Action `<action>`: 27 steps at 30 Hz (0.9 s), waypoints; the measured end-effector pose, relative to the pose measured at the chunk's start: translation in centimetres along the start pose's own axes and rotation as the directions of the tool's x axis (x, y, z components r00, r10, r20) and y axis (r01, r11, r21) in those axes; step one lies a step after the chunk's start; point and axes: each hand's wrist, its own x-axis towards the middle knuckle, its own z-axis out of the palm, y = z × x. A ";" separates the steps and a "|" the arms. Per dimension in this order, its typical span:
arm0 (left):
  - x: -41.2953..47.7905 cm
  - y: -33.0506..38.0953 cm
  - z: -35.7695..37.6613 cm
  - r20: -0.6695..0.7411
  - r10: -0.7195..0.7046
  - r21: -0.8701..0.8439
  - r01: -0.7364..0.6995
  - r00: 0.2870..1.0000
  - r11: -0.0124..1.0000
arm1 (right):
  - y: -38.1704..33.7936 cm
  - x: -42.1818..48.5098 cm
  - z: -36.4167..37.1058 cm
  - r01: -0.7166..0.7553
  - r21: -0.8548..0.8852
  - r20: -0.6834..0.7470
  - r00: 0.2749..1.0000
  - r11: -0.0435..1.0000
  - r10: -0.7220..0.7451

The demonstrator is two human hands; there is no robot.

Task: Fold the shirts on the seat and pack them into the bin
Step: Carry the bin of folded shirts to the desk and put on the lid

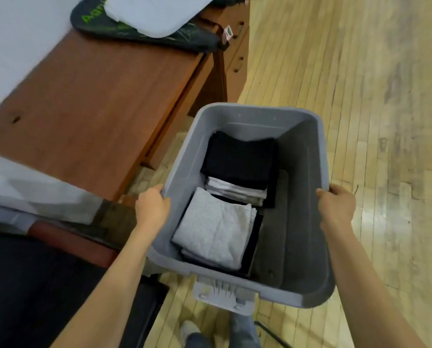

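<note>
A grey plastic bin (307, 222) hangs above the wooden floor, carried between my hands. My left hand (152, 206) grips its left rim and my right hand (337, 206) grips its right rim. Inside lie two stacks of folded shirts along the left side. The far stack has a black shirt (240, 160) on top with white and grey folds under it. The near stack is topped by a light grey shirt (218, 227) over dark ones. The bin's right half shows bare floor.
A reddish wooden desk (89, 101) stands to the left with a dark bag (179, 37) and a white pad on it. A dark seat (46, 285) fills the lower left. Open wooden floor (360, 84) stretches to the right. My feet show below the bin.
</note>
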 end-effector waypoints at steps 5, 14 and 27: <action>-2.0 1.5 -5.5 -0.118 0.017 -0.082 -0.027 0.993 0.996 | -5.7 -1.9 -1.9 0.145 0.061 0.003 0.989 0.988 -0.145; -2.3 4.3 -15.6 -0.333 -0.028 -0.141 -0.021 0.942 0.990 | -15.0 -3.2 -1.9 0.313 0.133 0.025 0.948 0.940 -0.319; -0.5 -0.2 -24.6 -0.512 -0.079 -0.138 0.008 0.856 0.990 | -26.6 -6.5 5.8 0.454 0.127 0.140 0.872 0.882 -0.469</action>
